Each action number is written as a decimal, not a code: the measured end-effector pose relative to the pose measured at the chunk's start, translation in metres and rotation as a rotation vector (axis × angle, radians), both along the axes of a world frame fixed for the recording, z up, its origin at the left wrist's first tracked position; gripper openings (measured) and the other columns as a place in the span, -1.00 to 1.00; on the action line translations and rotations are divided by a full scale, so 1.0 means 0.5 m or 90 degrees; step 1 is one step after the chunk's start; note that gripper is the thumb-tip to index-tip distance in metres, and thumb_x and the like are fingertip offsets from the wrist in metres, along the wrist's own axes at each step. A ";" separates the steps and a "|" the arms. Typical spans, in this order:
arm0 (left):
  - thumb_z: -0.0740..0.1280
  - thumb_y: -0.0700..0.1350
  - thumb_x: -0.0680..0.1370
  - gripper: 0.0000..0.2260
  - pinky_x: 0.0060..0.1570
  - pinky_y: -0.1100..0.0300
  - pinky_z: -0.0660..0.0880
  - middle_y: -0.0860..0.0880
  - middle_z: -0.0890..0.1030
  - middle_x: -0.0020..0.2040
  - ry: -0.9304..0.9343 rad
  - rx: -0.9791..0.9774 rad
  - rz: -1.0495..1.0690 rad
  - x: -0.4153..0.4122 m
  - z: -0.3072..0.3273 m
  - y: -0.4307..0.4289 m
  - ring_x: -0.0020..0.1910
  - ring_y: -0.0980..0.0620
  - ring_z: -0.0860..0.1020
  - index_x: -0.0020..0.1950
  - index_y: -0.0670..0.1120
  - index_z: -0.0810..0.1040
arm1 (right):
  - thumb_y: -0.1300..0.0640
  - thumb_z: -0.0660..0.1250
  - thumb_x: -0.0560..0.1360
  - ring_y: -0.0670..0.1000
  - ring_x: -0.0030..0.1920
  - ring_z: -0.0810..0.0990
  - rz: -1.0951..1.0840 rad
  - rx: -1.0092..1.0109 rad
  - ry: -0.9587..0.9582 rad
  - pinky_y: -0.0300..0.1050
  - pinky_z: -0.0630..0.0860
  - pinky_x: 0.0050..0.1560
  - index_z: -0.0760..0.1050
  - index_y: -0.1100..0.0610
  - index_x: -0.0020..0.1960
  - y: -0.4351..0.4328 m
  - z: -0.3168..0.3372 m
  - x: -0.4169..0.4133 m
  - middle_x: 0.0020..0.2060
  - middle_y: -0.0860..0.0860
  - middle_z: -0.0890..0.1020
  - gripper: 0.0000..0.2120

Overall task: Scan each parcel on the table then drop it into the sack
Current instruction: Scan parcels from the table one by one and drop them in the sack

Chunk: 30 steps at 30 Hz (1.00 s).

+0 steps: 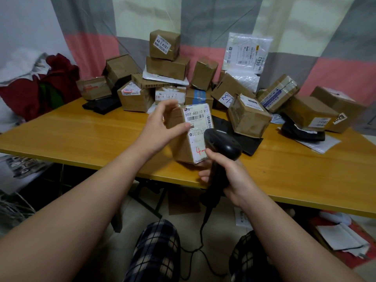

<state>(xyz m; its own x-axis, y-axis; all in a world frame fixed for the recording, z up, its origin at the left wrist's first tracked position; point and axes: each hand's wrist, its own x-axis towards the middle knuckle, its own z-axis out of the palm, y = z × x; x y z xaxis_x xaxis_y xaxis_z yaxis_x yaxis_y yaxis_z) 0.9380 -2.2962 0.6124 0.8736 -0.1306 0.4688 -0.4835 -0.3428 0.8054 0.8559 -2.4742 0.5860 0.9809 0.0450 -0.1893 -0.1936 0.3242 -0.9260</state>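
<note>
R hand [231, 179] grips scanner [223, 144]; L hand [160, 129] holds parcel [200, 124]; box pile [167, 66] crowds table [81, 135].

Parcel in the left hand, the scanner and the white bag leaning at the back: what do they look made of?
Parcel: matt brown cardboard, going by its sharp folded edges, with a white paper label stuck on.
Scanner: probably moulded black plastic, with a soft sheen on its rounded head.
White bag: thin plastic film, judging by its crinkles and shine.
</note>
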 end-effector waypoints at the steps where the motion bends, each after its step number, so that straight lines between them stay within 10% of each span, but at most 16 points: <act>1: 0.48 -0.07 0.45 -0.50 0.22 0.21 0.34 0.08 0.44 0.27 -0.020 0.049 0.007 0.004 0.001 -0.002 0.30 0.11 0.36 0.32 0.09 0.38 | 0.08 0.42 0.45 0.02 -0.32 0.63 0.013 0.006 0.006 -0.18 0.60 -0.26 0.58 0.14 0.11 0.003 -0.003 -0.001 -0.12 0.14 0.69 -0.73; 11: 0.46 -0.11 0.46 -0.46 0.31 0.20 0.25 0.09 0.30 0.28 -0.024 0.119 -0.014 0.008 -0.008 -0.002 0.32 0.12 0.29 0.38 0.10 0.33 | 0.07 0.38 0.50 0.01 -0.53 0.49 -0.038 -0.300 -0.194 -0.17 0.44 -0.48 0.54 0.17 -0.01 -0.044 0.027 -0.013 -0.46 0.09 0.56 -0.84; 30: 0.48 -0.06 0.45 -0.37 0.28 0.17 0.27 -0.01 0.27 0.43 -0.002 0.144 0.000 0.009 0.000 0.000 0.32 0.14 0.24 0.43 0.11 0.26 | 0.22 0.38 0.50 0.13 -0.55 0.50 -0.001 -0.323 -0.299 -0.06 0.48 -0.43 0.54 0.20 -0.20 -0.048 0.032 -0.054 -0.51 0.13 0.54 -0.89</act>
